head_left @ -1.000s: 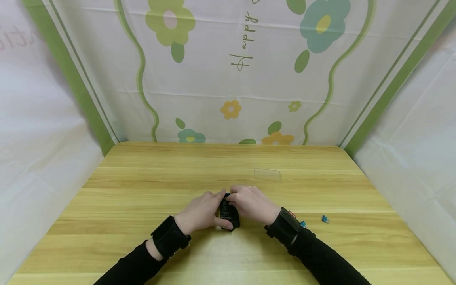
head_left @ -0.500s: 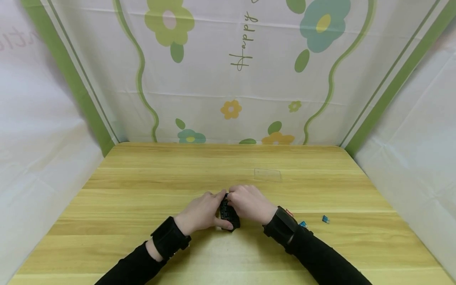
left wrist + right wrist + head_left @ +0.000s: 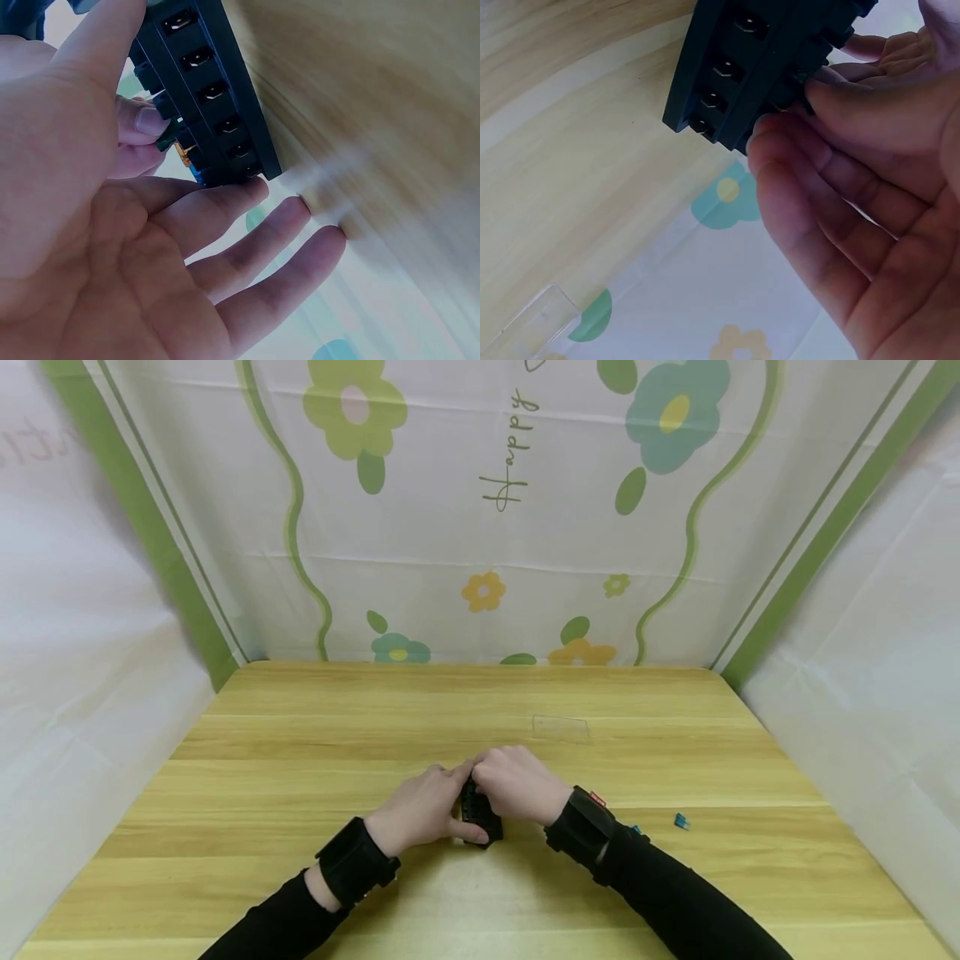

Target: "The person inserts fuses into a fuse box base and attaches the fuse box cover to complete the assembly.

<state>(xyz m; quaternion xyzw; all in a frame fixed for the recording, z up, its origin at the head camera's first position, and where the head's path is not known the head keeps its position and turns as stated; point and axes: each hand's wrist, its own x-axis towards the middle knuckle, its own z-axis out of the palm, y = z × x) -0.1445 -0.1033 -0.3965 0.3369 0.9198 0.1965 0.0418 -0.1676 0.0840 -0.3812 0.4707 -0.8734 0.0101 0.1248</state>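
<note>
Black plastic box (image 3: 480,814) sits mid worktop (image 3: 300,760), near side, between the 2 hands. L hand (image 3: 420,806) grips it end to end, thumb at the near end, index at the far one, other fingers stretched out past it. R hand (image 3: 521,785) has thumb + fingertips pinched on a small green piece (image 3: 166,136) at the box's far end (mostly hidden, so can't tell if it's seated)

Handling, my guess: box is light, stiff, a bit slick, prob OK w/ firm pressure; best held by its 2 ends or long edges, keeping fingers off the slots. Green piece looks tiny + rigid, so fingertips only, on its outer end

Contents: box has a row of side slots w/ metal contacts (image 3: 196,58); an orange piece (image 3: 182,155) and a blue piece (image 3: 197,175) show by its end. Clear plastic cover (image 3: 561,729) lies farther back, apart from the box; a loose blue bit (image 3: 682,821) is off to the right
</note>
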